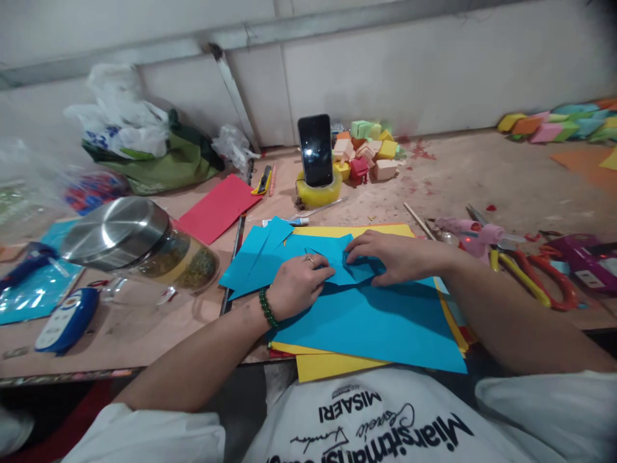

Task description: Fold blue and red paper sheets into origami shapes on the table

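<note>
1 phone (pixel 315 151), 1 lidded jar (pixel 166 256)
The phone stands in a yellow tape roll (pixel 319 195); a plastic bag (pixel 126 125) tops a green bag (pixel 168 172).

Pale wall (pixel 409 83), perhaps metal rail (pixel 299 31), tabletop (pixel 463 177)

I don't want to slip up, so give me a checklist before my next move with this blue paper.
1. Left hand on the blue paper: ok.
2. Right hand at the folded blue piece: ok.
3. Paper stack squared up: not ok, edges stick out unevenly.
4. Craft knife away from both hands: ok.
5. Its blade retracted: cannot tell.
6. Pink glue gun well clear of right arm: not ok, looks close.
</note>
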`<state>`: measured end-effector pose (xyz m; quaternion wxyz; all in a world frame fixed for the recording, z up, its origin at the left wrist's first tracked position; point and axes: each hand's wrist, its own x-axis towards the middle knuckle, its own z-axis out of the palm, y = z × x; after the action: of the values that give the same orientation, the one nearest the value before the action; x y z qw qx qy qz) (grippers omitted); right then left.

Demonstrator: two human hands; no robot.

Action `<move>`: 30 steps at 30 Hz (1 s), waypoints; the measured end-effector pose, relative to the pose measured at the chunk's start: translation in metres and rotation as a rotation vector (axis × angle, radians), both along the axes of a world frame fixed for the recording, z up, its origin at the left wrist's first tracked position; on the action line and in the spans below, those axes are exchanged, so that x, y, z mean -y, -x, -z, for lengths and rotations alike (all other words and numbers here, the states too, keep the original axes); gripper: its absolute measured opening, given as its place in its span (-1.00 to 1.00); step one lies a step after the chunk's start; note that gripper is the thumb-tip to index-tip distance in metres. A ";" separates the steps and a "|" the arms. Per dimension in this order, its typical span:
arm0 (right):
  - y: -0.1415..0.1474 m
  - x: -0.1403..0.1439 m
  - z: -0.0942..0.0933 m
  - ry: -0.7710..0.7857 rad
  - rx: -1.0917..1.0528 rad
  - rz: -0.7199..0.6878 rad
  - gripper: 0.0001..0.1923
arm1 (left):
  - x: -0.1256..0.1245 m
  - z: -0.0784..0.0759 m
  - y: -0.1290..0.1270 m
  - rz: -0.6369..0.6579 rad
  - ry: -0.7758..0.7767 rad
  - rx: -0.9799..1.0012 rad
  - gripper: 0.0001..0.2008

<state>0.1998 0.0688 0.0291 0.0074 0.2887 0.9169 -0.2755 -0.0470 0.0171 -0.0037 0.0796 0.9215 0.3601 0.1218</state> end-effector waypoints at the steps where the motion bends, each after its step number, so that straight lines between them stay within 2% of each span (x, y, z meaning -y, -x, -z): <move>1: 0.001 0.000 0.002 -0.066 -0.009 0.010 -0.54 | -0.002 0.001 0.001 -0.018 0.019 0.053 -0.67; 3: 0.002 -0.001 0.006 -0.177 -0.056 0.032 -0.59 | -0.008 0.004 0.005 -0.030 0.071 0.154 -0.63; 6: 0.003 -0.003 0.006 -0.222 -0.139 0.032 -0.75 | -0.019 0.007 0.011 -0.059 0.107 0.227 -0.52; 10: 0.009 0.007 -0.002 -0.220 -0.007 0.055 -0.82 | -0.020 0.001 0.016 -0.306 -0.093 0.375 -0.50; 12: 0.013 0.013 -0.004 -0.229 0.095 0.039 -0.82 | -0.013 -0.005 0.015 -0.331 -0.162 0.429 -0.56; 15: 0.016 0.017 -0.002 -0.225 0.171 0.010 -0.77 | 0.000 -0.010 0.007 -0.162 -0.091 0.333 -0.68; 17: 0.016 0.016 0.001 -0.197 0.171 0.032 -0.75 | 0.007 -0.008 0.000 -0.083 0.015 0.200 -0.64; 21: 0.014 0.010 0.006 -0.089 0.134 0.096 -0.81 | 0.011 0.001 -0.010 -0.142 0.184 0.041 -0.71; 25: 0.021 0.010 0.007 -0.034 0.221 0.303 -0.67 | 0.011 0.000 -0.014 -0.243 0.219 -0.015 -0.64; 27: 0.026 0.013 0.007 -0.032 0.255 0.394 -0.56 | 0.011 -0.003 -0.014 -0.227 0.197 -0.057 -0.65; 30: 0.032 0.018 0.006 -0.041 0.268 0.444 -0.42 | 0.011 -0.005 -0.015 -0.163 0.186 -0.122 -0.73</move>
<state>0.1679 0.0505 0.0227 0.0625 0.5167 0.8274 -0.2110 -0.0322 0.0064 0.0011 0.1325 0.8834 0.4479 0.0375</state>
